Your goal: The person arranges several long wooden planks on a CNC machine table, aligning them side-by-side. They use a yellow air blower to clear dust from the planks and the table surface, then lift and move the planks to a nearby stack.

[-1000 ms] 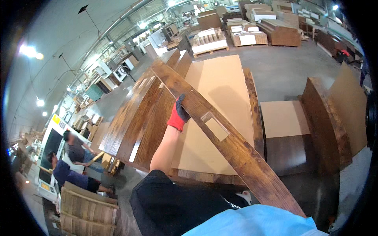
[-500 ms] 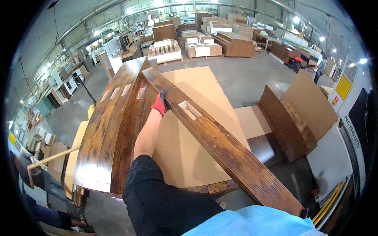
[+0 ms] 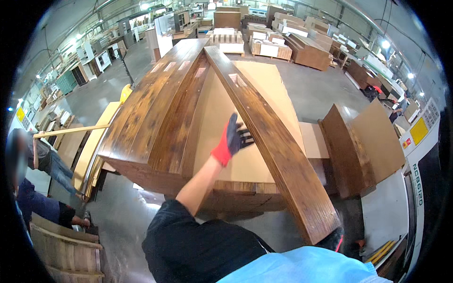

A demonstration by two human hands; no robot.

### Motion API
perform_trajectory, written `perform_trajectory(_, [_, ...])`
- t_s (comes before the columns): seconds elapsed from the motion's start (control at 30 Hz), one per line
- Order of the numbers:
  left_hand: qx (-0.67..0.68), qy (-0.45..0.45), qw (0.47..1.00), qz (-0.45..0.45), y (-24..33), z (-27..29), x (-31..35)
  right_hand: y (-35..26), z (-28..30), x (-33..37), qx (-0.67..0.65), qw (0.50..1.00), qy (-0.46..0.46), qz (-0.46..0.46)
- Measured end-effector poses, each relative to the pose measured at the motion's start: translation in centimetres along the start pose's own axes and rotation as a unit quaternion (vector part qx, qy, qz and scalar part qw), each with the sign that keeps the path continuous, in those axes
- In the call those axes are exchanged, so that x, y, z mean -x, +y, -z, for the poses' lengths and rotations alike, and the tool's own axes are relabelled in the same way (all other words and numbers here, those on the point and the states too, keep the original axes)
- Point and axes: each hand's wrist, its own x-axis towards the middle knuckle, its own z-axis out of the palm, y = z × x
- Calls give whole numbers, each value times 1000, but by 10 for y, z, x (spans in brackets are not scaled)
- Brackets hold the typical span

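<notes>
A long dark-brown wooden plank [image 3: 278, 141] with a rectangular cutout near its far end lies slantwise over the cardboard-topped stack. Its far end meets the neighbouring planks, and its near end juts past the stack toward me. My left hand [image 3: 232, 140], in a black glove with a red cuff, is beside the plank's left edge, fingers spread, gripping nothing. My right hand [image 3: 334, 239], also in a black glove, is at the plank's near end and holds it; its fingers are mostly hidden behind the wood. Several similar planks [image 3: 146, 113] with cutouts lie side by side on the left.
A cardboard sheet [image 3: 255, 165] covers the stack. To the right stand brown panels [image 3: 347, 155] and a white machine [image 3: 420, 155]. Two people [image 3: 47, 155] are at the left, near a pale wooden strip [image 3: 71, 131]. Pallets of boards [image 3: 226, 41] stand farther back.
My left hand has let go of the plank's edge and opened beside it. The plank's near end has shifted left in the picture, and the view has tilted downward.
</notes>
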Motion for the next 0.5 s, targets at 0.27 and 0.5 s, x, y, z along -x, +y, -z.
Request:
perform_trajectory(0.27, [-236, -30, 965, -110, -119, 51, 284, -25, -61, 32, -134, 914, -271, -271])
perform_trajectory(0.5, [62, -221, 973, -12, -93, 108, 392, -22, -132, 80, -156, 836, -440, -288])
